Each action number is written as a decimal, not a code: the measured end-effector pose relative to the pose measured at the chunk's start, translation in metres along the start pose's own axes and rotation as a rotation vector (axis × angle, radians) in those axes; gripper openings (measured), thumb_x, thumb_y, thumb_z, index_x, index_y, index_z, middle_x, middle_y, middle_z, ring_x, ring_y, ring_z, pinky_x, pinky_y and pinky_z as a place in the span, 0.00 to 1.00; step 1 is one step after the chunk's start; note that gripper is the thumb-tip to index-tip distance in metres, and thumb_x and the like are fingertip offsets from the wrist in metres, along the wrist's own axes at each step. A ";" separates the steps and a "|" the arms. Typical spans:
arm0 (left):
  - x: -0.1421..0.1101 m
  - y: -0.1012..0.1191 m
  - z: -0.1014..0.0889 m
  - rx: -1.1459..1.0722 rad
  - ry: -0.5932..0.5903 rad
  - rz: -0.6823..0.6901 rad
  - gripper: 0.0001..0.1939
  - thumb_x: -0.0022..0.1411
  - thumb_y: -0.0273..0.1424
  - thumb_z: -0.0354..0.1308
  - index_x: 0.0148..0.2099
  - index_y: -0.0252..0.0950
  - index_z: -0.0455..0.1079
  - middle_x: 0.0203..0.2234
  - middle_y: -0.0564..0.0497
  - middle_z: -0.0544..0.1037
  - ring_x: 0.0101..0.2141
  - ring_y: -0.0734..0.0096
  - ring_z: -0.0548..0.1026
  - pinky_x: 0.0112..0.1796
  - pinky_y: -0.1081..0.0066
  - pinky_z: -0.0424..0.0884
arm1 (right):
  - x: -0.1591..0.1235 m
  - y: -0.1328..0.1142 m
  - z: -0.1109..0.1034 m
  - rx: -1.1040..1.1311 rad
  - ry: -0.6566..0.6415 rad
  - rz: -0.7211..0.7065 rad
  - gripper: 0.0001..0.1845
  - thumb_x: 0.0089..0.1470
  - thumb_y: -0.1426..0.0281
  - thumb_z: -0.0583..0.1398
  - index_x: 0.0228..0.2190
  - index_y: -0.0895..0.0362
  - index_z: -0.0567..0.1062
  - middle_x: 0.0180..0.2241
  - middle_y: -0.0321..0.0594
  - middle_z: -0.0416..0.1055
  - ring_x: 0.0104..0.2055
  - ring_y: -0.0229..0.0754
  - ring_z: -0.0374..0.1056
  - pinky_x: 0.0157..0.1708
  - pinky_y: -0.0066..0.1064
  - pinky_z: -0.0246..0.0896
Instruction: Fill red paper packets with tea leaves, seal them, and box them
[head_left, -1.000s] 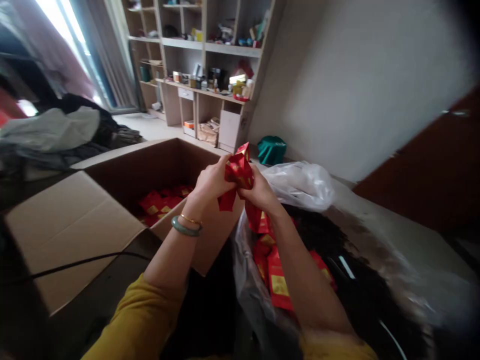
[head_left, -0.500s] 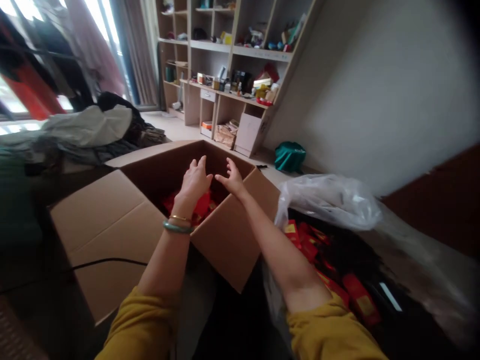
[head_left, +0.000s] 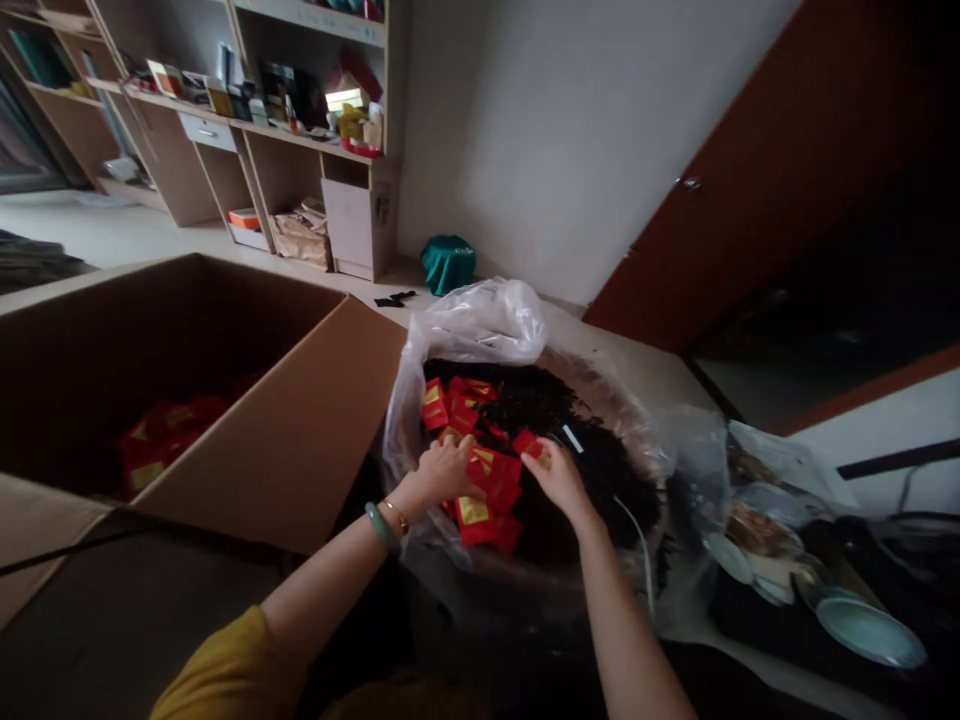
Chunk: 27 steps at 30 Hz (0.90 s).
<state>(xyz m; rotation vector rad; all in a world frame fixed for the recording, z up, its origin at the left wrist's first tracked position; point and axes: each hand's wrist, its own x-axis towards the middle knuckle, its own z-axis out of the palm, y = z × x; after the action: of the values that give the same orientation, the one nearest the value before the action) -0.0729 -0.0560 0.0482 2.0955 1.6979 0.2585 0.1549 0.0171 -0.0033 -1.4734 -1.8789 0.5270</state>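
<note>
Inside a large clear plastic bag (head_left: 525, 315), red packets with gold labels (head_left: 495, 485) lie in a heap on dark, loose, leaf-like material (head_left: 600, 480). My left hand (head_left: 448, 470) rests over the left side of the heap, its fingers apart and the thumb spread, touching the packets. My right hand (head_left: 559, 480) is at the heap's right side, thumb and fingers pinched on a single red packet (head_left: 528, 443). To the left stands an open cardboard box (head_left: 300, 430) with more red packets (head_left: 161, 440) at its bottom.
A white strip (head_left: 572, 439) lies on the dark material. Bowls and a lid (head_left: 870, 628) sit at the right. Behind are a green-covered bin (head_left: 448, 265), a shelf unit (head_left: 349, 225) and a brown door (head_left: 720, 200). A black cord (head_left: 67, 552) runs by the box.
Both hands have moved right, from above the cardboard box to the packets in the plastic bag. The right hand now grips a packet. The view has turned right.
</note>
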 end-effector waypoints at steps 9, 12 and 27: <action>0.013 0.017 0.021 0.110 -0.148 -0.299 0.59 0.40 0.59 0.61 0.67 0.35 0.47 0.57 0.26 0.62 0.53 0.31 0.67 0.50 0.44 0.60 | -0.048 0.014 0.040 0.229 -0.194 0.158 0.46 0.37 0.54 0.68 0.56 0.59 0.63 0.56 0.54 0.65 0.60 0.55 0.60 0.57 0.46 0.57; 0.015 0.011 0.016 0.096 -0.161 -0.318 0.61 0.38 0.58 0.63 0.68 0.33 0.45 0.56 0.25 0.63 0.54 0.30 0.66 0.51 0.46 0.60 | -0.043 -0.002 0.051 0.290 -0.195 0.225 0.52 0.32 0.59 0.71 0.57 0.61 0.60 0.54 0.55 0.68 0.57 0.55 0.64 0.55 0.44 0.60; 0.029 -0.028 0.042 -0.542 -0.107 -0.242 0.68 0.24 0.43 0.75 0.67 0.33 0.49 0.61 0.31 0.57 0.58 0.39 0.61 0.57 0.54 0.59 | -0.079 -0.010 0.035 0.360 -0.253 0.146 0.18 0.50 0.70 0.57 0.45 0.54 0.72 0.45 0.44 0.76 0.48 0.48 0.72 0.49 0.40 0.65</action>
<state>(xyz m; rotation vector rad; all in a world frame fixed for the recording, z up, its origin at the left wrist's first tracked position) -0.0737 -0.0327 -0.0050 1.4739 1.5788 0.4619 0.1324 -0.0584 -0.0418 -1.3546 -1.7504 1.1047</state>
